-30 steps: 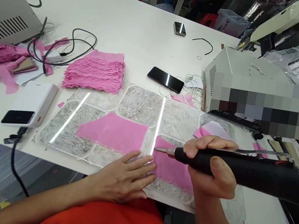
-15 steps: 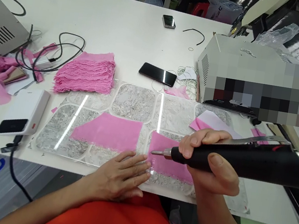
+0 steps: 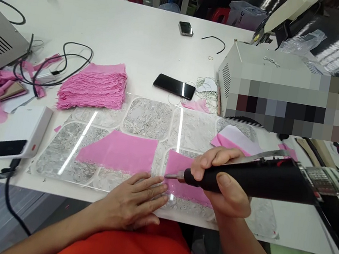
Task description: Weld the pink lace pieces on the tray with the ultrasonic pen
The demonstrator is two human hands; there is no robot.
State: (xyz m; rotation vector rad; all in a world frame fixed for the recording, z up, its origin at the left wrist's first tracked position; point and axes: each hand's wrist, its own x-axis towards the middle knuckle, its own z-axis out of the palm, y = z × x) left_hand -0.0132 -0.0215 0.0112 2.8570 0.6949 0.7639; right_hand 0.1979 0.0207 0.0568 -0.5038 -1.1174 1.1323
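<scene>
Head view, twelve o'clock pointing away from the body: the right hand (image 3: pixel 222 180) has its fingers and thumb wrapped firmly round a black tool (image 3: pixel 264 178), metal tip aimed at nine o'clock! That tip sits at the left edge of the right pink cloth (image 3: pixel 186 192); touching or just above, you cannot tell. And the left hand (image 3: pixel 136 201), palm down, fingers stretched out and gripping nothing, rests at the near edge of the patterned mat (image 3: pixel 148 117), fingertips right by that same cloth. The right cloth lies flat at its two o'clock, the left pink cloth (image 3: pixel 120 151) flat at its eleven. From that left piece, a pink stack (image 3: pixel 95 87) rises at eleven o'clock, a black phone (image 3: pixel 174 86) lies at one, and a white power bank (image 3: pixel 35 123) sits at nine, all on the white table (image 3: pixel 150 42)!
</scene>
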